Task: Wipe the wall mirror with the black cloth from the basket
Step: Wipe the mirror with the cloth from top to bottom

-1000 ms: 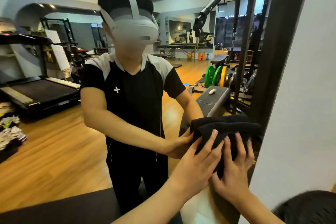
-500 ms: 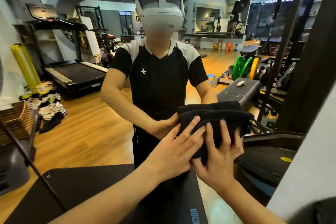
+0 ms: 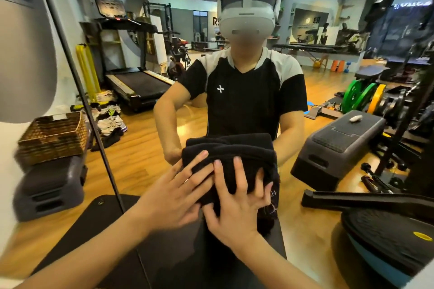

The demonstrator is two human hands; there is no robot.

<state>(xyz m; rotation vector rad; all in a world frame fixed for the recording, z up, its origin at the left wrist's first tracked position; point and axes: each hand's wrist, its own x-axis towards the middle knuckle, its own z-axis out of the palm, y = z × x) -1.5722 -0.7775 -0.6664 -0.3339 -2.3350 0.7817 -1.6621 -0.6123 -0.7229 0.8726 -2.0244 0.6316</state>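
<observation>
The wall mirror (image 3: 145, 152) fills most of the view and reflects me and a gym room. A folded black cloth (image 3: 244, 159) is pressed flat against the glass at the centre. My left hand (image 3: 173, 195) lies on the cloth's lower left part with fingers spread. My right hand (image 3: 237, 202) presses on its lower middle, fingers spread upward. Both palms hold the cloth against the mirror. The woven basket (image 3: 54, 138) stands at the left, beside the mirror's black frame edge, on a grey step block.
The mirror's black frame (image 3: 77, 82) runs diagonally at the left. A grey step block (image 3: 49, 187) carries the basket. Below lies a black mat (image 3: 98, 223). The reflection shows a treadmill, weight plates, a step platform and a balance trainer at the lower right.
Both hands have slid the cloth leftward across the mirror, from its right edge toward the middle. The basket and the left frame edge have come into view.
</observation>
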